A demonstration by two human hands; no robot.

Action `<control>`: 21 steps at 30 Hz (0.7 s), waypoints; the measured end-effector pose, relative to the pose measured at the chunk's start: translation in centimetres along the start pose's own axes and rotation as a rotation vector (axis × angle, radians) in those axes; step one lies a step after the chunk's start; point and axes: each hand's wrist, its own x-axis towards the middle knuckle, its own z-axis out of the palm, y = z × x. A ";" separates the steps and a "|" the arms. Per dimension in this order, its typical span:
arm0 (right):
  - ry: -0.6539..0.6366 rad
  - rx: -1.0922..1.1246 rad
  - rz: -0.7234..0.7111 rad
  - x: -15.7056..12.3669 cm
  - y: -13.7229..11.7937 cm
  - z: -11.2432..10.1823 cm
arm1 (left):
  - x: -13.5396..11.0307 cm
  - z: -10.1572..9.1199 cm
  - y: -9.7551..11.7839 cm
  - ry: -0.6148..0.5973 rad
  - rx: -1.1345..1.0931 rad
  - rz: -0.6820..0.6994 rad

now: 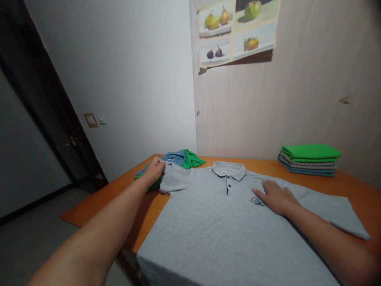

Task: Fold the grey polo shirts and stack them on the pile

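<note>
A grey polo shirt (214,222) lies spread face up, its collar at the far side and its hem hanging over the near table edge. My left hand (156,171) is closed on the end of the sleeve at the left, which is raised a little. Flat on the chest beside a small dark logo rests my right hand (278,196), fingers stretched out. The sleeve on the right lies spread on the table, partly behind my right forearm.
Crumpled blue and green clothes (190,159) lie behind my left hand. A stack of folded clothes (309,159), green on top, stands at the back right. The orange-brown wooden table (89,206) meets the wall, where fruit pictures (238,31) hang.
</note>
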 end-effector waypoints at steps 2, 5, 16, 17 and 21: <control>0.000 0.005 -0.005 0.0 0.0 -0.1 | -0.1 0.3 1.0 0.018 0.060 0.115; -0.009 0.001 -0.008 0.0 -0.1 -0.1 | -0.6 0.8 2.9 0.002 0.142 0.239; -0.022 0.013 0.007 -0.1 -0.3 -0.2 | -2.9 3.7 10.1 -0.132 0.370 0.340; -0.023 0.015 0.008 -0.1 -0.3 -0.2 | -3.3 4.1 10.7 -0.206 0.222 0.311; -0.025 0.019 0.002 0.0 -0.3 -0.3 | -4.4 5.0 12.3 -0.607 -0.347 0.137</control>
